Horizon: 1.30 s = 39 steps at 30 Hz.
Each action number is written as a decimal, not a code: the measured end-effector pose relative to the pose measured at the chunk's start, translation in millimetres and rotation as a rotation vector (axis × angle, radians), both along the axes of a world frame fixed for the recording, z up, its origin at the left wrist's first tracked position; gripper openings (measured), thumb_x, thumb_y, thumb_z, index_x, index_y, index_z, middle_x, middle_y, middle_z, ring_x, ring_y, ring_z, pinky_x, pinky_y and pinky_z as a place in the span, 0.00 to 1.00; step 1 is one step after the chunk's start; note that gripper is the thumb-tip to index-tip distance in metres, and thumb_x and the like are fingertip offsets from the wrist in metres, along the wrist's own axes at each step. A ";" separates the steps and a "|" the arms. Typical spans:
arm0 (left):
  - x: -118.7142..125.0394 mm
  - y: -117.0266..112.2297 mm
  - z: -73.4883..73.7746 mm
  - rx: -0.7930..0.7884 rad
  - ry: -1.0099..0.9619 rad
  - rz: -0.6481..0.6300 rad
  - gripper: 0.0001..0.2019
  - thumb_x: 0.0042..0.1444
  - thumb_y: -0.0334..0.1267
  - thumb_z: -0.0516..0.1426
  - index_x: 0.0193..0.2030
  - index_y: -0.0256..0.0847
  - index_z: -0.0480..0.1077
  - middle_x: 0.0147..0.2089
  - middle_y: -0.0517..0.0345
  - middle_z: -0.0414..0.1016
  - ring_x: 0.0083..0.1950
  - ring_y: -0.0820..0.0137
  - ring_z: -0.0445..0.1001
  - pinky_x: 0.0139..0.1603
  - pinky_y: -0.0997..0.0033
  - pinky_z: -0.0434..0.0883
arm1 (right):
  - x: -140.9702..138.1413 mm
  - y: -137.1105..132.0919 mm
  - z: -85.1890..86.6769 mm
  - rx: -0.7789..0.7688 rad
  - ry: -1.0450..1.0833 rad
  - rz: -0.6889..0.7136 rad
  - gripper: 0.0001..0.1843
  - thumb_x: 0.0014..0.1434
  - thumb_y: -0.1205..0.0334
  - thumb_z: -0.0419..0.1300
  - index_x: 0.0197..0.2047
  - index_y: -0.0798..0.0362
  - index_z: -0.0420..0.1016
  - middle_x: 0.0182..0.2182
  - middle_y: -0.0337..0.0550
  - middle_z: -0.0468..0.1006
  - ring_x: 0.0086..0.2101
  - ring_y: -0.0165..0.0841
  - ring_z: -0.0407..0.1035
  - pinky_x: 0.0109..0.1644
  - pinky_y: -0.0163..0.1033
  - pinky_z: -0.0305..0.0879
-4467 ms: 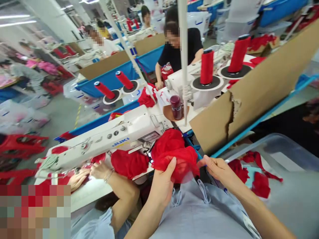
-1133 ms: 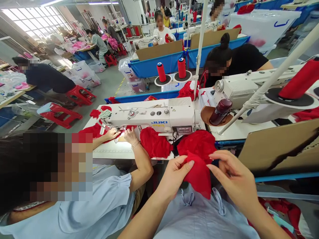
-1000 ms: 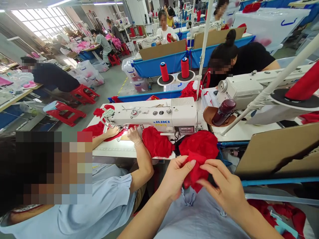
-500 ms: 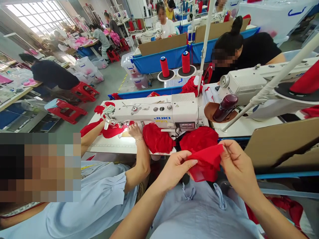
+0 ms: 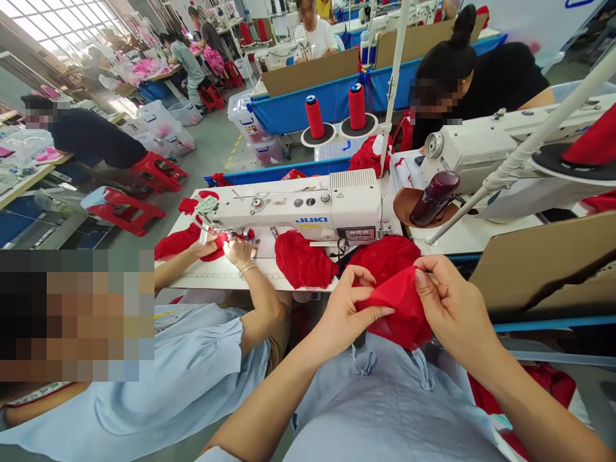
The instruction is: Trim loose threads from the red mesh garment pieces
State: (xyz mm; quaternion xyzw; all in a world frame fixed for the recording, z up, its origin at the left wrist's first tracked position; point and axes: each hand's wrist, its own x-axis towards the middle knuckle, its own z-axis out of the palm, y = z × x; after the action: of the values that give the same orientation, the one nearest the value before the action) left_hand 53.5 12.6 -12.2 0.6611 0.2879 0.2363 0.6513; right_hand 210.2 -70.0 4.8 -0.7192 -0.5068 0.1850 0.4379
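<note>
Background: white sewing machine (image 5: 308, 208) on white table (image 5: 216, 274). Right hand (image 5: 447, 295) pinches red cloth (image 5: 398, 294); left hand (image 5: 344, 311) touches it, fingers parted, grip unclear.

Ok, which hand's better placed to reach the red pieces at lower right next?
Probably the right hand: it is nearer, its forearm close to the red pieces. The left hand is farther across. The right does pinch the red cloth, though.

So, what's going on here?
The person's right hand pinches an edge of a red cloth, with the left hand at its other side. Beside them, a co-worker's hands are at the left end of a white sewing machine. A red bundle lies in front of it.
</note>
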 end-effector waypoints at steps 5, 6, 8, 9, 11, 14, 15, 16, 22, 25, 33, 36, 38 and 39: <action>-2.3 -7.3 0.7 -0.430 -0.061 -0.195 0.17 0.49 0.51 0.65 0.31 0.36 0.78 0.31 0.57 0.73 0.33 0.70 0.69 0.40 0.70 0.68 | 10.9 10.7 -15.3 -0.100 -0.086 0.067 0.10 0.63 0.54 0.49 0.34 0.48 0.63 0.19 0.35 0.71 0.19 0.33 0.64 0.25 0.36 0.56; -2.6 -8.9 0.6 -0.479 -0.056 -0.170 0.17 0.48 0.51 0.66 0.32 0.36 0.77 0.30 0.58 0.73 0.30 0.72 0.69 0.37 0.71 0.68 | 12.7 12.0 -20.9 -0.135 -0.072 0.101 0.10 0.63 0.54 0.49 0.34 0.48 0.64 0.18 0.35 0.70 0.20 0.33 0.64 0.26 0.36 0.56; -3.1 -10.9 0.3 -0.493 -0.036 -0.109 0.18 0.47 0.51 0.66 0.34 0.35 0.77 0.28 0.58 0.74 0.26 0.75 0.67 0.31 0.74 0.67 | 15.3 11.5 -32.1 -0.165 -0.036 0.100 0.09 0.63 0.55 0.50 0.39 0.49 0.67 0.19 0.34 0.70 0.20 0.33 0.63 0.26 0.37 0.56; -3.5 -11.2 0.2 -0.481 -0.020 -0.087 0.18 0.48 0.51 0.66 0.35 0.35 0.77 0.27 0.59 0.73 0.23 0.76 0.65 0.28 0.75 0.65 | 16.4 9.7 -36.8 -0.148 -0.036 0.061 0.10 0.62 0.55 0.51 0.42 0.50 0.68 0.21 0.36 0.72 0.20 0.33 0.63 0.27 0.37 0.57; -5.2 -10.6 1.0 -0.453 0.022 -0.084 0.18 0.50 0.52 0.64 0.36 0.35 0.77 0.24 0.60 0.71 0.19 0.78 0.62 0.22 0.77 0.62 | 18.7 4.0 -42.3 -0.066 -0.048 -0.023 0.12 0.63 0.56 0.53 0.46 0.51 0.71 0.32 0.42 0.77 0.24 0.33 0.66 0.30 0.39 0.60; -8.5 -7.7 6.5 -0.361 0.057 -0.142 0.17 0.56 0.51 0.60 0.36 0.36 0.76 0.25 0.60 0.69 0.20 0.78 0.62 0.21 0.77 0.61 | 22.1 -4.2 -39.5 0.034 0.074 0.053 0.11 0.64 0.56 0.54 0.43 0.49 0.75 0.45 0.47 0.76 0.33 0.34 0.70 0.35 0.38 0.64; -9.2 -6.3 9.6 -0.316 0.059 -0.179 0.17 0.57 0.50 0.58 0.35 0.36 0.76 0.26 0.60 0.68 0.21 0.77 0.62 0.22 0.77 0.61 | 22.8 -5.6 -36.3 0.026 0.170 0.119 0.12 0.64 0.55 0.55 0.46 0.48 0.76 0.48 0.47 0.75 0.33 0.33 0.70 0.34 0.37 0.64; -9.6 -4.8 13.1 -0.265 0.060 -0.216 0.16 0.59 0.49 0.57 0.34 0.37 0.75 0.27 0.59 0.68 0.23 0.77 0.63 0.24 0.77 0.62 | 23.0 -6.2 -32.7 -0.005 0.287 0.193 0.14 0.64 0.54 0.57 0.50 0.47 0.74 0.49 0.46 0.75 0.31 0.31 0.69 0.32 0.35 0.64; -3.5 5.5 23.6 0.047 0.082 -0.054 0.05 0.58 0.36 0.57 0.40 0.39 0.72 0.38 0.56 0.75 0.40 0.69 0.71 0.43 0.73 0.67 | 9.8 -3.3 -21.6 -0.240 0.855 0.509 0.18 0.53 0.46 0.67 0.30 0.54 0.74 0.22 0.34 0.67 0.22 0.25 0.56 0.24 0.30 0.56; 0.9 9.3 14.3 0.028 0.105 0.133 0.06 0.58 0.38 0.56 0.36 0.39 0.72 0.34 0.58 0.74 0.34 0.71 0.69 0.37 0.73 0.67 | -0.8 -4.4 -24.7 -0.188 1.012 0.356 0.21 0.54 0.43 0.65 0.29 0.54 0.73 0.17 0.30 0.60 0.17 0.22 0.46 0.18 0.28 0.46; 1.8 1.5 9.1 0.233 0.134 0.355 0.05 0.58 0.38 0.57 0.37 0.40 0.70 0.37 0.57 0.70 0.38 0.70 0.68 0.36 0.73 0.65 | -11.0 -2.4 -24.2 -0.074 1.059 0.120 0.19 0.50 0.46 0.69 0.32 0.53 0.74 0.19 0.30 0.64 0.16 0.19 0.41 0.15 0.26 0.39; 1.2 -8.3 12.9 0.261 0.207 0.192 0.10 0.58 0.42 0.59 0.30 0.40 0.67 0.30 0.61 0.68 0.32 0.72 0.65 0.34 0.73 0.62 | -18.2 0.4 -21.6 -0.053 1.064 0.033 0.21 0.48 0.45 0.71 0.33 0.53 0.73 0.20 0.31 0.66 0.15 0.19 0.43 0.14 0.25 0.42; 3.2 -11.7 10.8 0.223 0.220 0.175 0.10 0.53 0.41 0.63 0.31 0.40 0.67 0.31 0.62 0.69 0.32 0.72 0.66 0.34 0.73 0.62 | -22.7 2.0 -20.6 -0.043 1.095 -0.014 0.23 0.46 0.44 0.71 0.32 0.53 0.72 0.18 0.29 0.64 0.14 0.18 0.41 0.13 0.25 0.41; 4.8 -11.7 8.8 0.190 0.207 0.203 0.10 0.52 0.39 0.64 0.33 0.40 0.67 0.31 0.62 0.70 0.33 0.72 0.67 0.35 0.73 0.63 | -24.3 2.7 -20.3 -0.040 1.111 -0.038 0.23 0.45 0.43 0.72 0.31 0.53 0.72 0.16 0.27 0.62 0.14 0.17 0.40 0.13 0.24 0.41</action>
State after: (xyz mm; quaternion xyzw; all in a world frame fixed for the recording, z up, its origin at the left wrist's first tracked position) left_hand 58.4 0.9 -3.4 0.7079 0.3953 0.2578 0.5256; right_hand 186.0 -67.3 -15.5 -0.5307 -0.1832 0.5380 0.6288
